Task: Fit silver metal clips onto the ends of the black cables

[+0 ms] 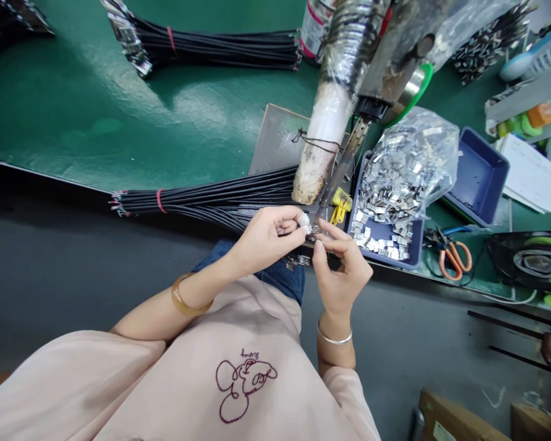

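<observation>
Both hands meet at the table's front edge, beside the pale end of a wrapped duct. My left hand [275,231] is closed in a pinch, with white wrapping on a fingertip; what lies inside the pinch is hidden. A small metal connector [316,229] shows between the two hands. My right hand [342,260] has its fingertips closed around that connector from the right. Black cables [220,197], tied by a red band, run along the edge behind my left hand. More metal connectors [299,261] hang just below the hands.
A blue tray [416,245] of loose metal pieces and a plastic bag [413,159] lie right of my hands. Beyond are orange-handled pliers [454,260] and another blue tray [482,174]. The duct [324,128] comes down close ahead. A yellow cutter [340,207] lies nearby.
</observation>
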Demonstrator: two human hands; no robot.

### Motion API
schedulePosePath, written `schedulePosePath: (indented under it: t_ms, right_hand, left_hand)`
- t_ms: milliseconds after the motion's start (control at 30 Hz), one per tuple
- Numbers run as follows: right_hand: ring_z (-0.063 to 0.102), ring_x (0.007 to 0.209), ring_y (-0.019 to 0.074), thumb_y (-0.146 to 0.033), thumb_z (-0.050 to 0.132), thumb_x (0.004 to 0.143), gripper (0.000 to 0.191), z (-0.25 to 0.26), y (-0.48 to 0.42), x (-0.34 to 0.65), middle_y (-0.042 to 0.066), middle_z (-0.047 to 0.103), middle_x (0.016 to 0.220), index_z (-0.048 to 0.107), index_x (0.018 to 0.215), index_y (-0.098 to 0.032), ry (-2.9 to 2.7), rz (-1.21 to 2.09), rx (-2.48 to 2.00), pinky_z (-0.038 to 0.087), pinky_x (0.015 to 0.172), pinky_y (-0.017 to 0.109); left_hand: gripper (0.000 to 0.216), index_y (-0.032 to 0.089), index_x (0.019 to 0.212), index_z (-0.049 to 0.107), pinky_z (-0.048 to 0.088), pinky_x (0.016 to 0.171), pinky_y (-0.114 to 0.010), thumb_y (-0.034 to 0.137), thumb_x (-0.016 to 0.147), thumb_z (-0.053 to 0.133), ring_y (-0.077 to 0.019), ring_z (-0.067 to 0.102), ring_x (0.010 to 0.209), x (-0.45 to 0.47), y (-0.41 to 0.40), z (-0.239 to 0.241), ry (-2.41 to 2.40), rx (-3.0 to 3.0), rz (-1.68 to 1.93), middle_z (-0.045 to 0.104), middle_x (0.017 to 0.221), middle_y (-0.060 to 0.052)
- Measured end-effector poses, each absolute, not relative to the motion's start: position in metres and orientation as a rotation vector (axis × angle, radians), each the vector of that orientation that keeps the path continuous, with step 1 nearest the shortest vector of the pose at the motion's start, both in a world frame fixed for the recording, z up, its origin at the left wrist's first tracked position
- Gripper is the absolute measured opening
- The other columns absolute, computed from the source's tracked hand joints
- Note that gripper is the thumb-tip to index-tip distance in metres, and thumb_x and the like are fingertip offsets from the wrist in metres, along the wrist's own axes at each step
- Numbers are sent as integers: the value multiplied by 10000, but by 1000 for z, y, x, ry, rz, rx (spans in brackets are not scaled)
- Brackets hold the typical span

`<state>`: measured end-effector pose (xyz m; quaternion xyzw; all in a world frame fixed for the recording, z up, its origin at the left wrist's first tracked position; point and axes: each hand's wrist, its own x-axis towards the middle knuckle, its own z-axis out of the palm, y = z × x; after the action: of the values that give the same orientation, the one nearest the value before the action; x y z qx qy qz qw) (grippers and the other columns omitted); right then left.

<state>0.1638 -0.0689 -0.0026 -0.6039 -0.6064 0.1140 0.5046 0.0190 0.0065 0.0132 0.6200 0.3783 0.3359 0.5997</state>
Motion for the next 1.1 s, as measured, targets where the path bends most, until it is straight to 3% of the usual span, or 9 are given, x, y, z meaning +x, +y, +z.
schedulePosePath:
  t_ms: [133,233,333,467,567,667,833,967,1100]
  right_hand:
    - [566,440,76,-149,649,898,117,11,-71,175,-68,653,678,658,959,-248,-1215,-58,-1297,458,402,223]
    - [267,359,51,-244,674,895,77,28,-77,183,-85,425,562,705,929,-305,-1074,-449,-1040,283,351,255]
    - [387,368,69,-281,685,875,197,42,-88,193,-63,512,648,673,1067,-322,-1112,-438,-1260,325,360,271]
    - [700,645,159,-286,616,919,107,40,-93,223,-7,687,760,624,1006,-226,-1362,-23,-1907,540,653,308]
    - [653,646,168,-374,640,875,175,29,-81,250,0,659,713,588,830,-213,-1484,-73,-2136,487,669,303]
    - [590,634,157,-370,607,871,185,21,-60,265,1,629,715,570,775,-216,-1588,-30,-2191,425,662,296]
    - [538,695,164,-247,580,823,113,21,-40,264,14,602,756,540,722,-217,-1868,4,-2233,328,645,289]
    - [456,662,151,-173,534,797,128,23,-37,261,20,575,745,480,690,-215,-1917,-101,-2322,250,609,289]
    - [368,616,137,-158,514,798,137,18,-37,266,16,550,733,451,691,-216,-1868,-238,-2369,208,592,295]
  left_hand:
    - [134,139,664,580,217,525,-217,107,793,560,-62,240,545,11,0,16,861,1728,652,302,548,76]
    - [162,138,649,612,237,526,-227,96,797,563,-64,252,527,2,-6,13,784,1969,523,351,526,72]
    - [162,134,698,665,341,568,-218,127,837,583,-73,427,564,-6,-11,6,738,2008,548,538,611,31]
    - [123,127,784,705,440,595,-204,166,867,624,-88,563,613,-10,-11,0,803,1842,739,663,727,-17]
    - [146,129,798,704,443,593,-222,161,901,606,-98,550,613,-6,-4,-3,906,1943,922,654,727,-21]
    - [205,136,804,700,485,748,-317,174,943,555,-174,578,778,1,10,-5,1009,2294,1037,674,830,-69]
    - [127,119,850,678,484,812,-386,183,911,587,-266,574,921,11,29,-6,966,2614,755,658,909,-125]
    - [136,129,862,638,447,709,-314,172,927,527,-197,564,758,7,22,-4,920,2503,771,639,796,-72]
    - [117,146,815,628,308,541,-241,118,858,523,-86,352,507,-3,7,3,757,2173,810,458,567,54]
